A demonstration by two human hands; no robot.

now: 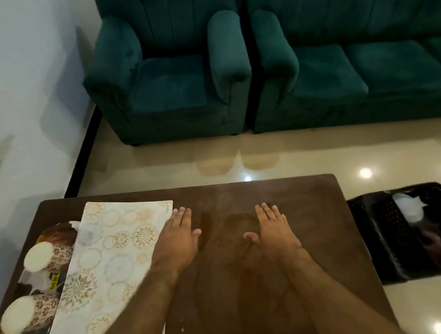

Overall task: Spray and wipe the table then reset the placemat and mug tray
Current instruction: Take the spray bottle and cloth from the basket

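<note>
Table (307,239) taken as ref: placemat (109,262) laid at its L side, mug tray (29,291) w/ 2 mugs further L. L hand (178,235) flat at placemat's R edge, R hand (272,230) flat on bare wood, fingers straight

Teal armchair (168,77) beside a teal sofa (357,65), glossy beige floor (303,160), pale wall (26,87), black perforated basket (386,224) on the floor

Bare table (306,213) right; placemat (111,249) (left)
</note>
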